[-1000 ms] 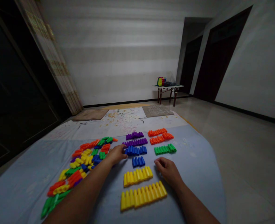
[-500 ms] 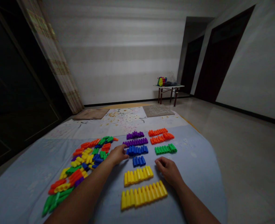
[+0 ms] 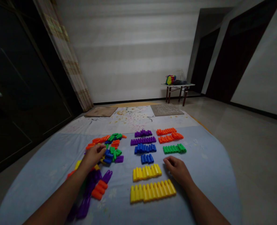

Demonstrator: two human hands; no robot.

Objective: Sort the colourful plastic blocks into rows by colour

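Note:
My left hand (image 3: 93,157) is over the loose mixed pile at the left, fingers drawn together beside some blue plastic pegs (image 3: 108,155). Whatever lies between those fingertips is hidden. On the cloth at the right rests my right hand (image 3: 178,168), loosely curled with nothing visible in it. Between the hands are lined-up rows: purple pegs (image 3: 143,140), blue pegs (image 3: 145,148), a short row of blue pegs (image 3: 147,159) and two rows of yellow pegs (image 3: 152,191). Green pegs (image 3: 174,148) and orange pegs (image 3: 170,137) lie in rows beyond my right hand.
A pale blue floral tablecloth (image 3: 119,206) covers the table. Purple and orange pieces (image 3: 99,190) lie near my left forearm. Two flat mats, one brown (image 3: 101,111) and one grey (image 3: 166,110), sit at the far edge. Behind stands a small table (image 3: 178,85) with a colourful bag.
My left hand has moved left, from the blue row to the mixed pile. My right hand stays about where it was beside the rows. The whole view has shifted slightly.

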